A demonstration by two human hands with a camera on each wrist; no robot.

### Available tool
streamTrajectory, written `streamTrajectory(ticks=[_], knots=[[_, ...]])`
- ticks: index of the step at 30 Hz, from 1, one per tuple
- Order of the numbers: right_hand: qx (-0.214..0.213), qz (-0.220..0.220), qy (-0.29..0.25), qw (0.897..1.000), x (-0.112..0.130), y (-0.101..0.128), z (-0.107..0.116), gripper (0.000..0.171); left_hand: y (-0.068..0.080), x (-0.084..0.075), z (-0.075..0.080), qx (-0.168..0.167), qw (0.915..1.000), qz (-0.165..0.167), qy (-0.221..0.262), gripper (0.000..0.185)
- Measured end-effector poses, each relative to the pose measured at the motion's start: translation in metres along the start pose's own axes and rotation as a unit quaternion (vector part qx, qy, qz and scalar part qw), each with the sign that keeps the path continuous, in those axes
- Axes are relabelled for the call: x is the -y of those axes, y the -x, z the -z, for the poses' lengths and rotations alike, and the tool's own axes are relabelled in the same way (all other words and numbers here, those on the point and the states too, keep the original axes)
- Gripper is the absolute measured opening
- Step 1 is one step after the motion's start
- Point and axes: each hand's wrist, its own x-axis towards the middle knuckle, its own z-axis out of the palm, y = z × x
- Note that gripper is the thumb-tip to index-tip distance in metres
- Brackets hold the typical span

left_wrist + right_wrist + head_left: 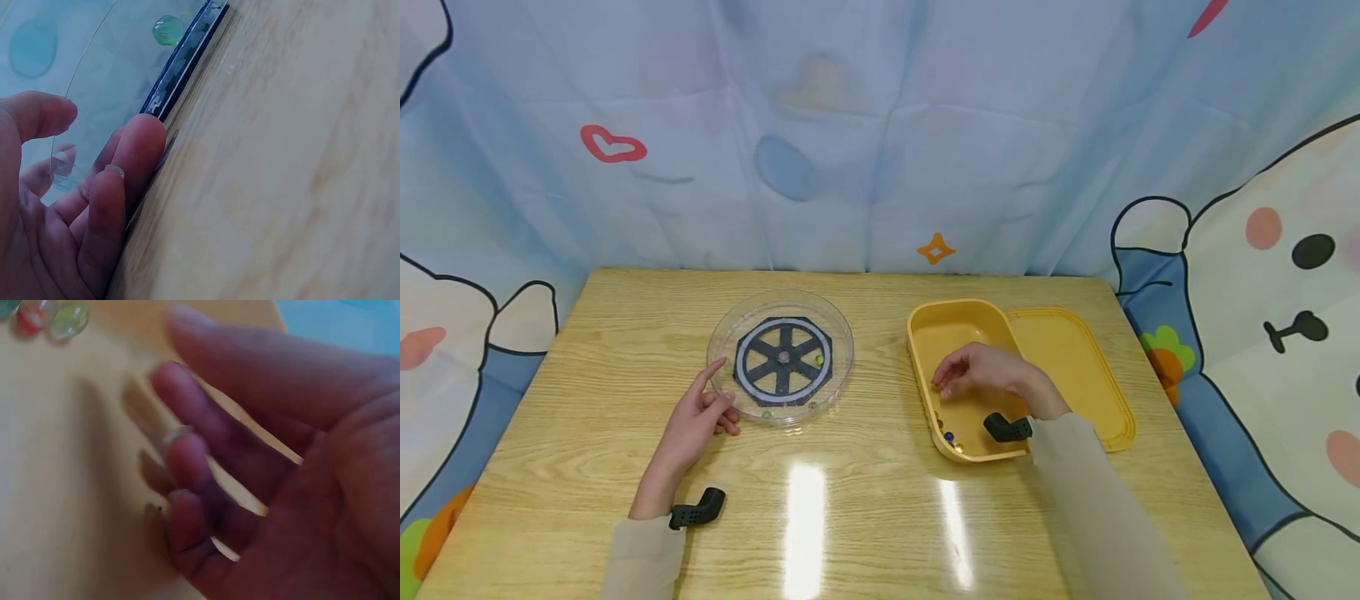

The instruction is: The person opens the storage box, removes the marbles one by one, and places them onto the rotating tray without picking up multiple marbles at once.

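Observation:
A clear round dish (842, 379) stands on the table's left half, with a black spoked wheel pattern (784, 357) inside. Marbles lie in it: a green one (766, 414), an amber one (812, 406) and a yellow-green one (819, 361). At the dish's near left side, my left hand (692, 425) touches the rim with extended fingers; in the left wrist view its fingertips (145, 140) lie by the clear wall. My right hand (988, 372) hangs inside a yellow box (917, 367), fingers loosely bent with nothing visible between them. Close by are a blue marble (949, 436) and several others.
The box's yellow lid (1078, 367) lies right of it, partly overlapped by the box. Wood-grain tabletop (865, 517) extends between dish and box. Behind the table hangs a printed blue curtain (865, 167). Black wrist cameras (698, 508) are on both sleeves.

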Motion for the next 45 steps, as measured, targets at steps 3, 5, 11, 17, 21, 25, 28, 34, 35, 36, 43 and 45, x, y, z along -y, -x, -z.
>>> streamTrajectory(ticks=[3,5,11,17,21,25,28,34,35,36,43,45], knots=[[0.048,-0.008,0.019,0.999,-0.003,-0.001,-0.001,0.020,0.000,-0.001,-0.001,0.000,1.0000,0.002,0.002,0.060],[0.066,-0.012,0.029,0.997,-0.004,-0.001,-0.001,0.021,0.000,-0.001,-0.002,0.001,1.0000,0.002,0.003,0.060],[0.080,-0.001,0.060,0.995,-0.003,-0.005,-0.005,0.020,0.000,-0.001,-0.002,0.000,1.0000,0.004,-0.003,0.060],[0.073,0.000,0.077,0.994,0.001,-0.010,-0.012,0.017,0.000,0.000,0.000,-0.005,1.0000,0.003,-0.006,0.060],[0.069,-0.014,0.074,0.995,0.004,-0.012,-0.015,0.015,0.000,0.000,0.001,-0.003,1.0000,0.003,-0.005,0.060],[0.068,-0.021,0.066,0.995,0.005,-0.013,-0.016,0.014,0.001,0.001,0.000,-0.002,1.0000,0.002,-0.007,0.061],[0.067,-0.014,0.070,0.995,0.004,-0.012,-0.016,0.013,0.000,0.001,0.000,-0.003,0.9999,-0.001,-0.011,0.061],[0.061,0.004,0.072,0.996,0.001,-0.009,-0.011,0.011,0.001,0.000,0.000,-0.004,0.9999,0.000,-0.013,0.060],[0.061,0.003,0.069,0.996,0.001,-0.009,-0.010,0.011,0.001,0.000,0.000,-0.004,0.9999,0.000,-0.013,0.060],[0.061,0.001,0.063,0.996,0.000,-0.008,-0.009,0.011,0.001,0.000,0.000,-0.003,0.9999,0.000,-0.013,0.061],[0.060,0.003,0.027,0.998,0.001,-0.006,-0.003,0.013,0.000,0.000,0.001,0.002,1.0000,0.002,-0.009,0.062],[0.048,0.007,0.026,0.998,0.000,-0.004,-0.001,0.014,0.000,-0.001,0.001,0.003,1.0000,0.004,-0.008,0.062]])
